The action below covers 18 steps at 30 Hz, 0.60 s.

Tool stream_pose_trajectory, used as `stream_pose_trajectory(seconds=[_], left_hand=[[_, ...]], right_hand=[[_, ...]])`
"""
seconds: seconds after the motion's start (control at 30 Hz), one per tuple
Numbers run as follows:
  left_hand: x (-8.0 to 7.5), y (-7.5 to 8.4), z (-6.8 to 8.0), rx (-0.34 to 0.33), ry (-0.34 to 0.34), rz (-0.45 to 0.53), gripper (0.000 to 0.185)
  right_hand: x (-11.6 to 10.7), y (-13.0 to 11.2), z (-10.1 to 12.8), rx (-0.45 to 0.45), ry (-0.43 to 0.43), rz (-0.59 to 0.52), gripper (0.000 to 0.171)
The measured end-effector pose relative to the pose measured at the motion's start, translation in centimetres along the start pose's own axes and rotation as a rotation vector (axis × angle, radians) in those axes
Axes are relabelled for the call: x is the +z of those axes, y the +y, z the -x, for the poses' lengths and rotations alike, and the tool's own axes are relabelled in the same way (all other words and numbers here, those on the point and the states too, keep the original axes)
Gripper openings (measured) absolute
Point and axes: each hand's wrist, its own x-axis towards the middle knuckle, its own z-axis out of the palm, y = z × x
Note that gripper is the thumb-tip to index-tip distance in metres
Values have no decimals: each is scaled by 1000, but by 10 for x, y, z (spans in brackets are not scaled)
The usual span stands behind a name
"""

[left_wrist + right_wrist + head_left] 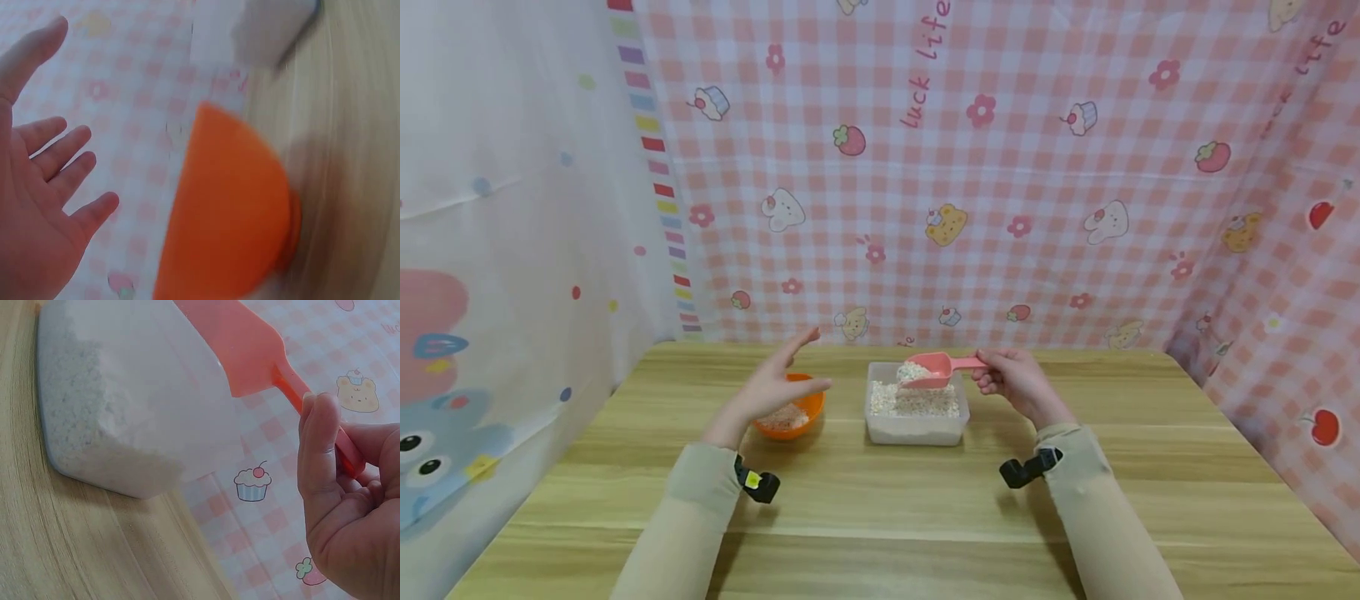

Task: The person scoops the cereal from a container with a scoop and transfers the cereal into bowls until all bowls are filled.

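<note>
My right hand [1017,382] grips the handle of a pink scoop [934,372], whose bowl holds pale flakes above a clear plastic box [917,432]. Inside the box lies a bed of the same oat-like flakes [917,402]. In the right wrist view, fingers and thumb wrap the scoop's handle beside the box wall. My left hand [773,390] hovers over an orange bowl [814,407] with its fingers spread and nothing held. Pinkish-brown grainy stuff [786,417] shows in that bowl. The left wrist view has the bowl's outer side, apart from the open palm.
Both containers stand on a wood-grain table [880,508], the bowl left of the box. A pink checked cloth [895,183] hangs behind the table's back edge. White patterned cloth [527,208] hangs at the left. Each wrist wears a small black camera.
</note>
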Motion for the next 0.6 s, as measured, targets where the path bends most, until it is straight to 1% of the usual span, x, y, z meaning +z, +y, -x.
stream_pose_trajectory(seconds=[0.1, 0.17, 0.33, 0.47, 0.6], left_hand=[[-11, -13, 11, -14, 13, 13, 87], [-17, -21, 17, -34, 9, 47, 85], [-26, -41, 28, -81, -7, 113, 86], [-28, -54, 33, -109, -35, 152, 88], [-30, -61, 39, -128, -95, 232, 87]], right_hand=[[0, 1, -1, 2, 5, -1, 22], [1, 1, -2, 2, -2, -1, 22], [2, 0, -2, 2, -9, 5, 23], [0, 1, -2, 3, -6, 15, 25], [-1, 2, -3, 6, -8, 8, 25]])
